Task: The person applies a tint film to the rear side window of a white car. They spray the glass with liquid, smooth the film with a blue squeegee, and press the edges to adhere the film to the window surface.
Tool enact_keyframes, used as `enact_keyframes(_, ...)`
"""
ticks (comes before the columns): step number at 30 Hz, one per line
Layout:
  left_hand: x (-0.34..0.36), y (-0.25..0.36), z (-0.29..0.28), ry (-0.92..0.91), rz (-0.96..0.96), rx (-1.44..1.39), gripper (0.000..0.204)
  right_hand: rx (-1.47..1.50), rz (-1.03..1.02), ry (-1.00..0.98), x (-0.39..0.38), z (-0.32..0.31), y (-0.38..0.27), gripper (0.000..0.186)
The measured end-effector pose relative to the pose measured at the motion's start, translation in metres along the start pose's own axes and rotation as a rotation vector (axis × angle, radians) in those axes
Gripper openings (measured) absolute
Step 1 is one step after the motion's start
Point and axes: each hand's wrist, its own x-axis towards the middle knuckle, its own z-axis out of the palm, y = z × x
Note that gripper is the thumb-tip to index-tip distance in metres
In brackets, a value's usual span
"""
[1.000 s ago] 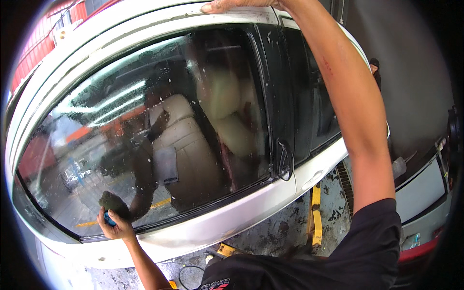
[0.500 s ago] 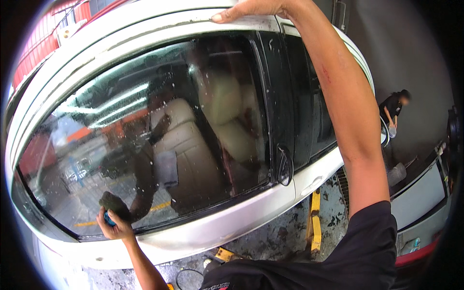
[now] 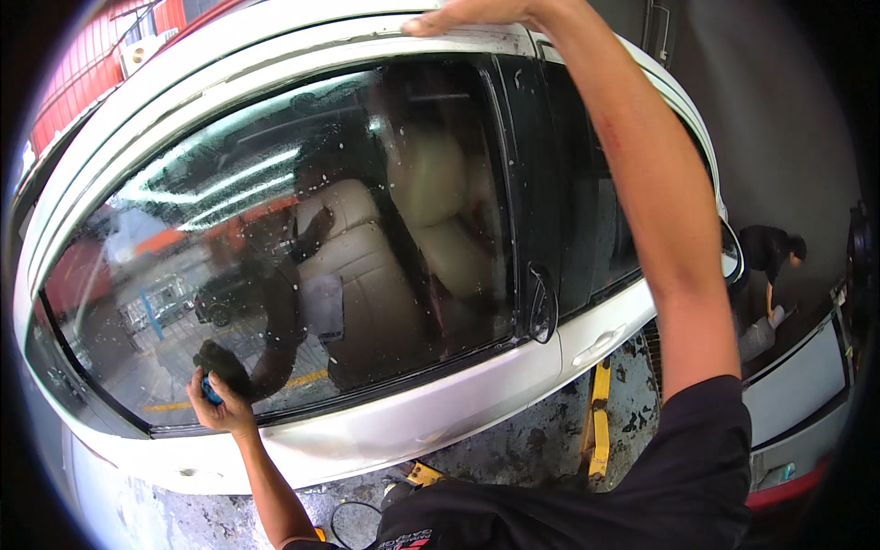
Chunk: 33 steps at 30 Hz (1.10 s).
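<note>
A white car fills the middle, its dark side window [image 3: 367, 229] dotted with whitish specks and wet patches. At the window's lower left, my left hand [image 3: 218, 403] is closed around a small blue object [image 3: 212, 391], pressed against or very near the glass. Fingers hide most of that object, so its exact kind does not show. My right arm reaches up across the right side, and my right hand [image 3: 477, 13] rests on the white roof edge [image 3: 367, 38] above the window, fingers stretched out. The top of that hand is cut off by the picture's edge.
A black door mirror [image 3: 541, 307] sticks out beside the window. Below the car, yellow metal arms [image 3: 599, 422] and a thin dark hose [image 3: 353, 522] lie on the stained floor. A co-worker [image 3: 770, 261] in dark clothes bends over at the right, near a grey panel [image 3: 796, 385].
My left hand has moved slightly up with the blue object along the glass. My right hand stays on the roof edge. The co-worker has bent lower.
</note>
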Motion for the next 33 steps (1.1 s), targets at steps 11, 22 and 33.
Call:
enact_keyframes(11, 0.006, 0.006, -0.002, -0.050, 0.021, -0.037, 0.021, -0.023, -0.091, -0.025, 0.004, -0.009, 0.009, 0.112)
enact_keyframes(22, 0.005, 0.006, -0.003, -0.015, 0.024, -0.006, 0.020, -0.040, -0.073, -0.049, 0.004, -0.008, 0.019, 0.108)
enact_keyframes(33, -0.002, 0.008, -0.003, 0.008, -0.035, -0.023, 0.021, -0.102, -0.106, -0.027, 0.004, -0.007, 0.006, 0.113)
